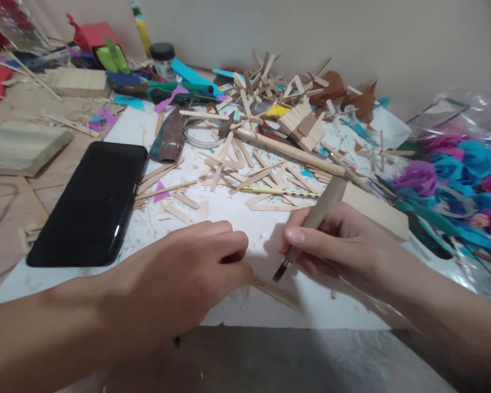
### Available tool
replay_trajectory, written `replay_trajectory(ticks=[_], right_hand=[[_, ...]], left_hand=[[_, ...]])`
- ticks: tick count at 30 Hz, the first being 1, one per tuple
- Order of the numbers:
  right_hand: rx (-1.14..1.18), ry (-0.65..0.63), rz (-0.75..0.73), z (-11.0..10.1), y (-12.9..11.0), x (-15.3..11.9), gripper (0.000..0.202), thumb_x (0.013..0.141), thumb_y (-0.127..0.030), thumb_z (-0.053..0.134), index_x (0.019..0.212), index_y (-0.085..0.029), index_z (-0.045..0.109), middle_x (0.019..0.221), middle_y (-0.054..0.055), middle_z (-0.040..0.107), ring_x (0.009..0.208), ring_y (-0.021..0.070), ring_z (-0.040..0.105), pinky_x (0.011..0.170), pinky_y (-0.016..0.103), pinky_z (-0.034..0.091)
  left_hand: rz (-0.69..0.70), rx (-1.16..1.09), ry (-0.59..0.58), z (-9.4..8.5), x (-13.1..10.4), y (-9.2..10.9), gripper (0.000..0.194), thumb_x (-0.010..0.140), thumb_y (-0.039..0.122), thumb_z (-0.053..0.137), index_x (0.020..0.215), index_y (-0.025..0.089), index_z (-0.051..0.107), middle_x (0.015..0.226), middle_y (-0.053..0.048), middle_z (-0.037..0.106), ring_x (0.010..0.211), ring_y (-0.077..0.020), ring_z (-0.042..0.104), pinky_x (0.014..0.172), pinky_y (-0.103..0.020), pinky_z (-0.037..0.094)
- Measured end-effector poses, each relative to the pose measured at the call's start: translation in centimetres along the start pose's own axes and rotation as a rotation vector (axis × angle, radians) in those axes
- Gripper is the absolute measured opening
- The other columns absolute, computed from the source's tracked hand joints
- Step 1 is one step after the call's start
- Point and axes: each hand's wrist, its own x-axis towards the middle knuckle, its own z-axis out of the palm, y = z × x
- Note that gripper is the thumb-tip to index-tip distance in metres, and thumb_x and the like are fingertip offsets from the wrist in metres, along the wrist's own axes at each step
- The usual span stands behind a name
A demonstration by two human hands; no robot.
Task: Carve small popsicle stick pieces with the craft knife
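Observation:
My left hand (196,267) is closed in a pinch on the end of a flat wooden craft stick (277,293), which lies low over the white paper (253,314) near its front edge. My right hand (339,240) grips a carving tool (322,209) like a pen. Its pale, thick handle slants up to the right, and its short dark tip points down just above the stick; I cannot tell whether they touch. Behind my hands lie many loose craft sticks (223,164) and a yellow pencil (278,191).
A black phone (90,204) lies to the left. A hammer (286,148) rests among the sticks. To the right are a wooden block (378,212), green-handled pliers or cutters (429,218) and colourful paper flowers (454,164). A lidded jar (162,60) stands by the wall.

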Motion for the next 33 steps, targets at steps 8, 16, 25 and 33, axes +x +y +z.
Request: replay_trajectory(ticks=[8, 16, 25, 33], right_hand=[[-0.172, 0.413, -0.158, -0.1, -0.2, -3.3, 0.036, 0.071, -0.04, 0.107, 0.083, -0.025, 0.076, 0.066, -0.004, 0.065, 0.056, 0.0121, 0.049, 0.047, 0.025, 0.031], [-0.014, 0.527, -0.318, -2.1, 0.3, -5.2, 0.028, 0.089, -0.052, 0.093, 0.101, -0.026, 0.089, 0.093, 0.008, 0.084, 0.06, 0.0151, 0.059, 0.047, 0.028, 0.045], [-0.334, 0.451, -0.204, -3.4, 1.7, -6.3, 0.036, 0.094, -0.049, 0.083, 0.124, -0.03, 0.09, 0.124, 0.011, 0.088, 0.086, 0.0292, 0.081, 0.074, 0.042, 0.067], [-0.543, 0.369, -0.185, -1.8, 3.8, -6.5, 0.022, 0.098, -0.05, 0.08, 0.109, -0.033, 0.085, 0.105, 0.005, 0.091, 0.083, 0.0298, 0.086, 0.057, 0.033, 0.066]], left_hand=[[-0.119, 0.001, 0.056, -0.4, 0.3, 0.5, 0.028, 0.115, 0.016, 0.041, 0.109, 0.021, 0.068, 0.112, 0.0, 0.07, 0.092, -0.0153, 0.063, 0.078, -0.026, 0.048], [0.065, 0.278, 0.104, 0.4, 0.3, 5.5, 0.015, 0.104, 0.012, 0.062, 0.094, 0.021, 0.069, 0.084, 0.0, 0.068, 0.073, -0.0197, 0.062, 0.064, -0.034, 0.048], [0.038, 0.576, 0.094, 5.0, 0.9, 8.3, 0.036, 0.112, 0.024, 0.061, 0.145, 0.018, 0.074, 0.157, -0.012, 0.07, 0.142, -0.0255, 0.067, 0.112, -0.034, 0.062], [-0.041, 0.349, 0.061, 3.7, -1.0, 8.6, 0.03, 0.11, 0.024, 0.069, 0.139, 0.019, 0.075, 0.151, -0.007, 0.074, 0.147, -0.0214, 0.064, 0.136, -0.032, 0.045]])
